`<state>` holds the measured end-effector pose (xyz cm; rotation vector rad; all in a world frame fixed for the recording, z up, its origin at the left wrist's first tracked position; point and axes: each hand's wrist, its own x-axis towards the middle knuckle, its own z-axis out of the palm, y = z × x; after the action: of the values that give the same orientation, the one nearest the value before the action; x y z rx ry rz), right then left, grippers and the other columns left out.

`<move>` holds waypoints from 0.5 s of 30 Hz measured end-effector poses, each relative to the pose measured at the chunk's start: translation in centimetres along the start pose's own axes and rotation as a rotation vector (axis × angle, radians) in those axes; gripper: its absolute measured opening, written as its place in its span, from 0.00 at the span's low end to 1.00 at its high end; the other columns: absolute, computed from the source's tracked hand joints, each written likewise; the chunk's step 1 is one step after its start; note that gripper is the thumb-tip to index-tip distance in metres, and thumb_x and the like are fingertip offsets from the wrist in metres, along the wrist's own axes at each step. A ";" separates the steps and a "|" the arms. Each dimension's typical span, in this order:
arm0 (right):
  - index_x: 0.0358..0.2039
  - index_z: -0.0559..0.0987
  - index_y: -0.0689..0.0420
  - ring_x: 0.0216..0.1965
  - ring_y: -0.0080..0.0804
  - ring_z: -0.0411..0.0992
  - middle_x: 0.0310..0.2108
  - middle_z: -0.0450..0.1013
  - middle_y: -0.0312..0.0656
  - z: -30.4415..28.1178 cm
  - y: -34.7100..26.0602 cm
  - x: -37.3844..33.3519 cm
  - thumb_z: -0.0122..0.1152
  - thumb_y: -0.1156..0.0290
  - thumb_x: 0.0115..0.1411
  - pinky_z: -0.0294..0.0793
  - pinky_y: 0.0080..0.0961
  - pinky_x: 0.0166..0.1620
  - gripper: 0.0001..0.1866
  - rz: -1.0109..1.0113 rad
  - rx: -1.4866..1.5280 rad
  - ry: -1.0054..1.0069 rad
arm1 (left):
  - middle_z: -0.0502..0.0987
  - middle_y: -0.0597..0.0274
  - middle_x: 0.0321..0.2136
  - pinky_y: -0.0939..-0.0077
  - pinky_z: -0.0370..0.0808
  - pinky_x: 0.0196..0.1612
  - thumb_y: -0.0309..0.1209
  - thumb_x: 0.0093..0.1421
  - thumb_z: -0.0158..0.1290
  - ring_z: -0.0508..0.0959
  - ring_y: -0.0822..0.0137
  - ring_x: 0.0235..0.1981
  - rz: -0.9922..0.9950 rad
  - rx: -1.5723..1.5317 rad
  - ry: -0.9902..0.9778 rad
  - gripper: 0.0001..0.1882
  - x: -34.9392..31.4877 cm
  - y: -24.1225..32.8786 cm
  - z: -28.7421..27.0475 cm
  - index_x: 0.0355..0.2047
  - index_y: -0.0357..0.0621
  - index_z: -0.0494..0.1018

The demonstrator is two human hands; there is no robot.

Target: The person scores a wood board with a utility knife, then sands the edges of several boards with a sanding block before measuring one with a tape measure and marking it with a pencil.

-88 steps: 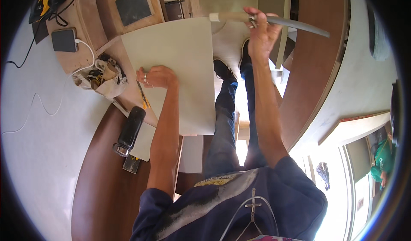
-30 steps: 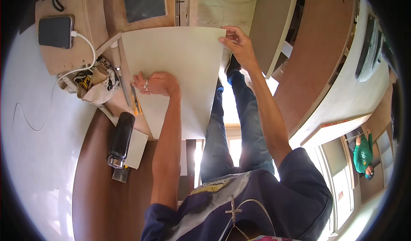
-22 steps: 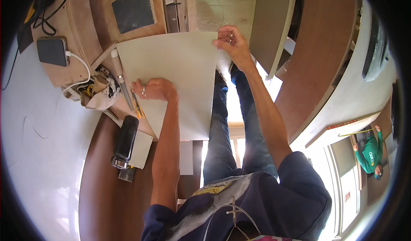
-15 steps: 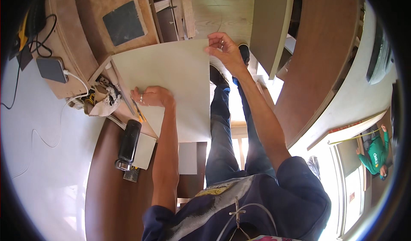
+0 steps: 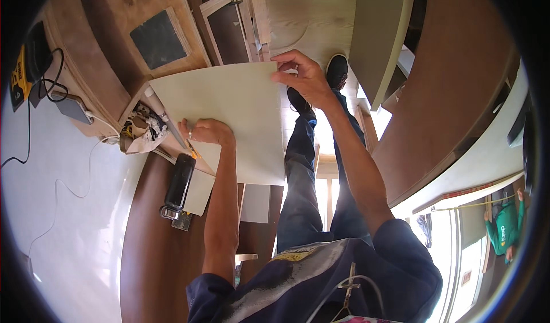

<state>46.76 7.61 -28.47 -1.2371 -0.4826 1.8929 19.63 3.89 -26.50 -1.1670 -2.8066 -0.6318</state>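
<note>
A large pale flat panel (image 5: 246, 116) lies in front of me across the bench edge. My right hand (image 5: 306, 76) pinches its far right corner between thumb and fingers. At the panel's left side, my left hand (image 5: 209, 132) rests with bent fingers curled at the edge; the fingertips are partly hidden. Just below those fingers a thin yellow-orange tool, perhaps a pencil (image 5: 193, 151), shows in part. A pale tube-like rod (image 5: 156, 102) runs along the panel's left edge.
Left of the panel are a crumpled cloth bag (image 5: 143, 134), a black bottle (image 5: 179, 182), a phone (image 5: 73, 108) with a white cable, and a yellow-black power tool (image 5: 22, 76). A brown curved panel (image 5: 452, 82) stands right. A person in green (image 5: 505, 225) holds a tape measure.
My view has shifted slightly, so the surroundings sit differently. Both hands stay at the same places on the panel, and the left fingers look more drawn in.
</note>
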 end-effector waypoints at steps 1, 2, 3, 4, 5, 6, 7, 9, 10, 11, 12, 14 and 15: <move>0.51 0.77 0.55 0.45 0.25 0.73 0.47 0.75 0.35 -0.4 0.3 -0.1 0.71 0.75 0.60 0.73 0.26 0.52 0.20 -0.043 0.059 0.011 | 0.65 0.39 0.59 0.51 0.66 0.62 0.25 0.61 0.34 0.67 0.43 0.59 -0.062 -0.037 -0.036 0.23 -0.1 0.3 0.0 0.55 0.28 0.65; 0.51 0.77 0.56 0.46 0.26 0.74 0.47 0.75 0.35 -0.8 0.2 -0.1 0.71 0.75 0.60 0.73 0.27 0.53 0.19 -0.092 0.118 0.018 | 0.62 0.38 0.61 0.52 0.64 0.65 0.25 0.63 0.34 0.63 0.43 0.64 -0.121 -0.079 -0.066 0.23 0.0 0.6 0.1 0.56 0.27 0.65; 0.51 0.77 0.56 0.49 0.27 0.73 0.49 0.75 0.36 -0.5 -0.7 0.4 0.70 0.76 0.60 0.73 0.27 0.54 0.19 -0.121 0.043 0.062 | 0.62 0.38 0.61 0.52 0.64 0.65 0.25 0.63 0.34 0.63 0.43 0.64 -0.133 -0.069 -0.033 0.23 0.3 -0.4 -0.1 0.56 0.27 0.65; 0.50 0.77 0.57 0.52 0.28 0.73 0.51 0.75 0.38 -0.3 -1.7 0.9 0.69 0.78 0.60 0.72 0.27 0.56 0.18 -0.153 -0.031 0.104 | 0.63 0.37 0.61 0.50 0.62 0.65 0.26 0.64 0.34 0.63 0.42 0.64 -0.050 -0.021 0.002 0.22 0.5 -1.3 -0.2 0.55 0.26 0.65; 0.50 0.77 0.57 0.53 0.30 0.73 0.51 0.75 0.38 0.3 -3.1 1.7 0.69 0.76 0.61 0.72 0.27 0.56 0.17 -0.232 -0.169 0.190 | 0.64 0.37 0.60 0.47 0.61 0.66 0.27 0.65 0.34 0.62 0.41 0.64 0.035 0.027 0.027 0.22 0.5 -2.1 -0.4 0.54 0.26 0.65; 0.50 0.77 0.57 0.53 0.30 0.73 0.51 0.75 0.38 1.4 -5.2 2.7 0.69 0.76 0.61 0.72 0.27 0.56 0.17 -0.231 -0.169 0.176 | 0.64 0.37 0.60 0.47 0.61 0.66 0.27 0.65 0.34 0.62 0.41 0.64 0.029 0.032 0.038 0.22 0.4 -2.3 -0.5 0.54 0.26 0.65; 0.49 0.78 0.58 0.54 0.31 0.73 0.52 0.75 0.38 3.1 -7.7 4.2 0.69 0.75 0.61 0.72 0.28 0.56 0.16 -0.377 -0.451 0.192 | 0.64 0.37 0.60 0.45 0.60 0.66 0.27 0.65 0.34 0.62 0.40 0.65 0.033 0.047 0.010 0.21 0.4 -2.2 -0.5 0.54 0.27 0.65; 0.51 0.78 0.58 0.55 0.34 0.72 0.54 0.74 0.41 7.3 -11.2 7.4 0.69 0.68 0.61 0.70 0.31 0.58 0.18 -0.637 -0.852 0.105 | 0.65 0.37 0.60 0.44 0.58 0.68 0.27 0.65 0.34 0.61 0.40 0.66 0.019 0.064 -0.014 0.21 0.5 -1.9 -0.4 0.54 0.28 0.66; 0.53 0.78 0.58 0.56 0.35 0.72 0.56 0.74 0.42 9.9 -12.0 9.2 0.69 0.62 0.61 0.69 0.32 0.59 0.23 -0.742 -0.977 0.005 | 0.65 0.37 0.60 0.44 0.58 0.68 0.27 0.65 0.34 0.61 0.40 0.66 0.010 0.057 -0.009 0.21 0.4 -1.6 -0.4 0.54 0.28 0.66; 0.54 0.78 0.55 0.63 0.43 0.64 0.61 0.68 0.47 13.1 -12.0 11.2 0.73 0.58 0.53 0.59 0.46 0.64 0.29 -0.839 -1.117 -0.106 | 0.65 0.38 0.61 0.44 0.58 0.68 0.27 0.64 0.34 0.61 0.40 0.67 0.017 0.086 -0.016 0.21 0.5 -1.4 -0.4 0.54 0.29 0.66; 0.55 0.77 0.53 0.69 0.52 0.56 0.65 0.62 0.52 16.0 -11.9 12.9 0.77 0.54 0.46 0.50 0.60 0.70 0.36 -0.935 -1.256 -0.221 | 0.65 0.38 0.62 0.43 0.58 0.68 0.27 0.64 0.34 0.61 0.40 0.67 0.024 0.114 -0.025 0.21 0.7 -1.3 -0.5 0.53 0.29 0.66; 0.57 0.75 0.57 0.70 0.52 0.55 0.66 0.62 0.54 19.1 -11.9 13.8 0.77 0.54 0.46 0.53 0.60 0.69 0.39 -0.958 -1.559 -0.318 | 0.64 0.40 0.63 0.43 0.57 0.68 0.27 0.63 0.35 0.60 0.41 0.67 0.014 0.129 -0.026 0.22 1.1 -1.7 -1.0 0.54 0.29 0.66; 0.57 0.75 0.57 0.70 0.52 0.55 0.66 0.62 0.54 19.6 -10.2 15.9 0.77 0.54 0.46 0.53 0.60 0.69 0.39 -0.945 -1.583 -0.306 | 0.66 0.39 0.59 0.44 0.60 0.65 0.27 0.64 0.35 0.64 0.41 0.64 0.072 0.174 0.003 0.20 0.9 -1.0 -0.8 0.52 0.31 0.67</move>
<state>30.48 28.42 -22.00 -1.0961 -2.4687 0.6081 18.20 3.60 -25.98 -1.2259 -2.7370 -0.3752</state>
